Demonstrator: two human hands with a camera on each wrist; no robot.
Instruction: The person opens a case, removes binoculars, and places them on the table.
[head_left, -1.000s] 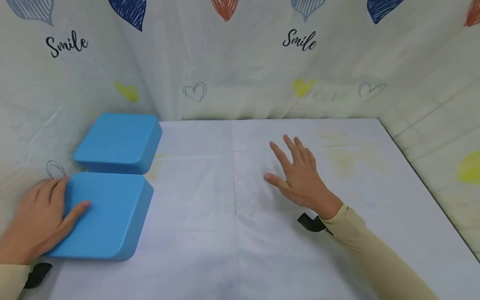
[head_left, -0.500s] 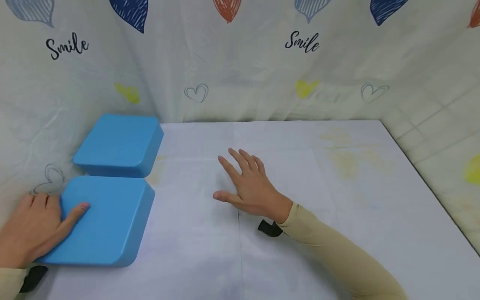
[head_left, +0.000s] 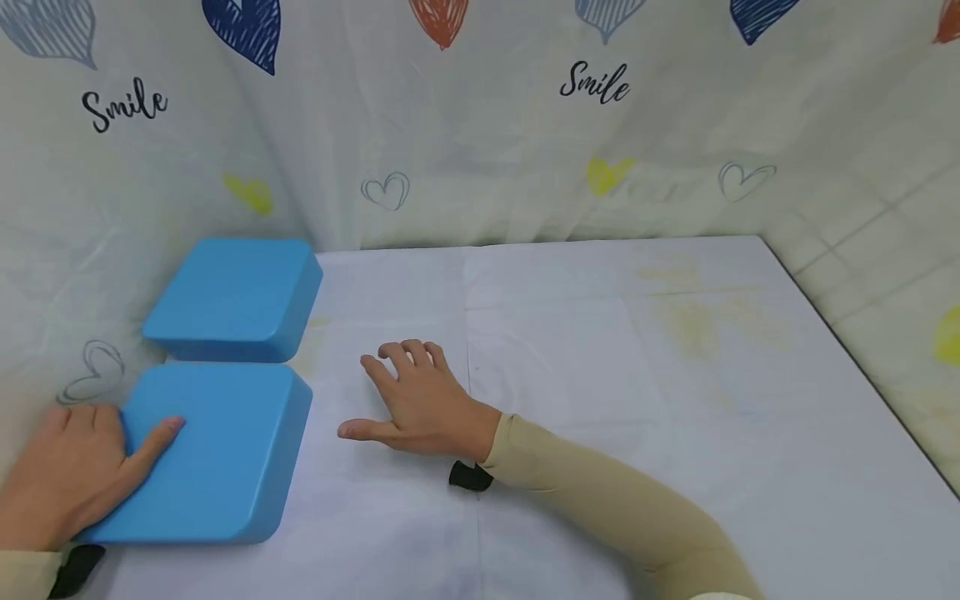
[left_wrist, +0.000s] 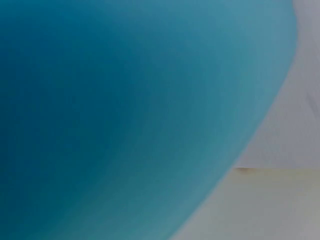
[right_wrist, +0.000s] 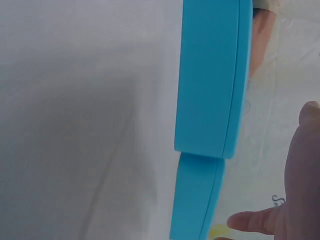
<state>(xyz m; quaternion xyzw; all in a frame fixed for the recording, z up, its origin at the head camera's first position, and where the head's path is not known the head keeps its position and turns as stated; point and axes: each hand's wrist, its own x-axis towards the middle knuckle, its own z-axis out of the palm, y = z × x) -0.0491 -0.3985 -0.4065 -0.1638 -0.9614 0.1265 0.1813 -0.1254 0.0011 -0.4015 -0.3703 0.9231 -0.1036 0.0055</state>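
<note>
Two blue lidded boxes lie on the left of the table, one behind the other. My left hand (head_left: 75,471) holds the near box (head_left: 210,450) by its left side, thumb on the lid; the other fingertips are hidden beyond the edge. That box's blue surface (left_wrist: 150,100) fills most of the left wrist view. The far box (head_left: 236,292) stands just behind it. Fingers spread, my right hand (head_left: 427,400) hovers to the right of the near box, apart from it. A lid seam runs along the near box's side (right_wrist: 210,75) in the right wrist view.
A white cloth covers the table (head_left: 637,375), with faint yellow stains at the back right. Behind it and along both sides hangs a pale printed sheet (head_left: 487,125) with hearts and the word "Smile". The table's right edge (head_left: 855,358) runs diagonally.
My right hand has travelled left across the table toward the near box. My left hand remains at the box's left side, its fingers slightly lower in view.
</note>
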